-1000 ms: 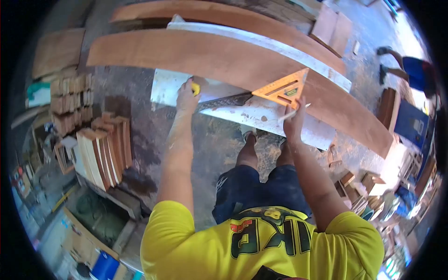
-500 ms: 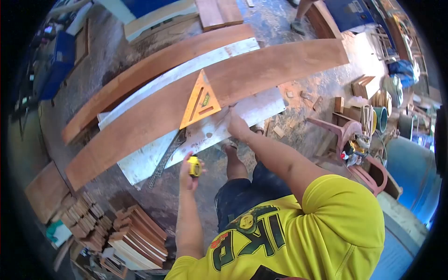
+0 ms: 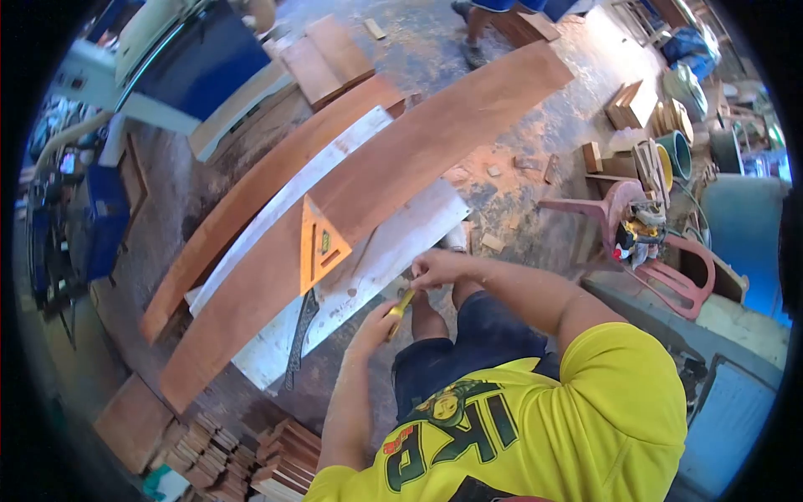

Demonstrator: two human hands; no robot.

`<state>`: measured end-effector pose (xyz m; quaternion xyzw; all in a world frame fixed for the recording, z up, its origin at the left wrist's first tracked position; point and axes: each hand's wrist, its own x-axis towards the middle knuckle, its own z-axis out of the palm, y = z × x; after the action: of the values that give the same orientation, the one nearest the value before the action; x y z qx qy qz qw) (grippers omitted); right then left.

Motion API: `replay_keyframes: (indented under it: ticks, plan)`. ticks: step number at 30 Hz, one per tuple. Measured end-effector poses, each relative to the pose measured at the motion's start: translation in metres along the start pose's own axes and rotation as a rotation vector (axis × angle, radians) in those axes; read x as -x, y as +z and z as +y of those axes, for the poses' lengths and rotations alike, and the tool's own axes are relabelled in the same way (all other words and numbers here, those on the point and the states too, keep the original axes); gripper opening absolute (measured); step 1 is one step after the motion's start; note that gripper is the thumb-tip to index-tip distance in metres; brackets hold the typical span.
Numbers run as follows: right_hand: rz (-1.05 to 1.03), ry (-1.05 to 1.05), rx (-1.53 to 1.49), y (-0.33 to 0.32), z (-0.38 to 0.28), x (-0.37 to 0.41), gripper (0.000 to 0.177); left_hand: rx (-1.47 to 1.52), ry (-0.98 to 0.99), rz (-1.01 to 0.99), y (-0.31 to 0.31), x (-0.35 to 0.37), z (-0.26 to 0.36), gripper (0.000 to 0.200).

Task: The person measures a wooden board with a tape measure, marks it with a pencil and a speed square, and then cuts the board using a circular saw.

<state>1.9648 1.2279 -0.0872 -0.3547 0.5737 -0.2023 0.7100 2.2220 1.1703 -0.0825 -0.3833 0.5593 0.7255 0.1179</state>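
Note:
My left hand [image 3: 376,329] is wrapped round a yellow tape measure [image 3: 401,305] in front of my body. Close beside it, my right hand [image 3: 435,269] is pinched at the end of the tape measure; what its fingertips hold is too small to make out. An orange triangular square [image 3: 320,247] lies against the near edge of a long curved brown board [image 3: 368,180]. Under the board is a white panel [image 3: 401,230], and a dark patterned handsaw-like tool [image 3: 301,339] rests on it.
A second curved board [image 3: 251,197] lies beyond. Stacked wood pieces [image 3: 288,456] are at the lower left. A pink plastic chair [image 3: 615,209] with tools stands to the right, near a blue barrel [image 3: 740,234]. Another person's legs [image 3: 475,33] show at the top.
My hands have come together at the tape measure; the right one has left the board's edge. The view has turned, so the boards appear steeper.

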Motion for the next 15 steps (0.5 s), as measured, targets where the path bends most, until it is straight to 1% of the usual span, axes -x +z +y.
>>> replay_keyframes:
  ticks: [1, 2, 3, 4, 5, 6, 7, 8, 9, 10, 11, 12, 13, 14, 15]
  plan:
    - [0.054, -0.029, -0.069, -0.027, 0.004, 0.009, 0.024, -0.005, -0.146, -0.07, -0.009, 0.007, -0.004, 0.04]
    - [0.123, -0.055, -0.024, -0.067, 0.0, 0.024, 0.022, -0.099, -0.136, -0.11, -0.018, 0.01, -0.03, 0.037]
    - [0.16, -0.051, -0.183, -0.112, 0.016, 0.03, 0.022, -0.191, -0.126, -0.145, -0.028, 0.013, -0.056, 0.035]
    - [0.319, -0.018, -0.088, -0.159, 0.009, 0.051, 0.022, -0.173, -0.219, -0.218, -0.036, 0.022, -0.06, 0.031]
    - [0.553, 0.015, -0.122, -0.203, 0.026, 0.059, 0.022, -0.154, -0.319, -0.289, -0.044, 0.032, -0.062, 0.027]
    - [0.746, -0.165, -0.333, -0.245, 0.043, 0.066, 0.02, -0.216, -0.335, -0.346, -0.052, 0.04, -0.068, 0.026]
    - [0.968, -0.289, -0.543, -0.274, 0.049, 0.071, 0.018, -0.273, -0.351, -0.399, -0.054, 0.043, -0.069, 0.026]
    - [1.112, -0.278, -0.639, -0.302, 0.052, 0.078, 0.018, -0.277, -0.354, -0.397, -0.05, 0.042, -0.066, 0.026]
    - [1.251, -0.259, -0.739, -0.317, 0.055, 0.083, 0.018, -0.23, -0.422, -0.37, -0.046, 0.044, -0.063, 0.028]
    - [1.244, -0.247, -0.756, -0.314, 0.064, 0.077, 0.018, -0.183, -0.501, -0.345, -0.044, 0.05, -0.06, 0.031]
    - [1.269, -0.276, -0.775, -0.308, 0.068, 0.066, 0.019, -0.185, -0.517, -0.343, -0.041, 0.049, -0.054, 0.031]
    - [1.296, -0.313, -0.784, -0.305, 0.065, 0.056, 0.019, -0.207, -0.493, -0.273, -0.035, 0.038, -0.046, 0.031]
    - [1.271, -0.229, -0.582, -0.273, 0.047, 0.054, 0.02, -0.231, -0.466, -0.207, -0.032, 0.025, -0.037, 0.032]
    - [1.225, -0.038, -0.535, -0.264, 0.088, 0.019, 0.021, -0.237, -0.462, -0.212, -0.03, 0.01, -0.024, 0.032]
    - [1.07, -0.021, -0.48, -0.238, 0.091, 0.007, 0.024, -0.359, -0.428, -0.098, -0.028, -0.006, -0.009, 0.033]
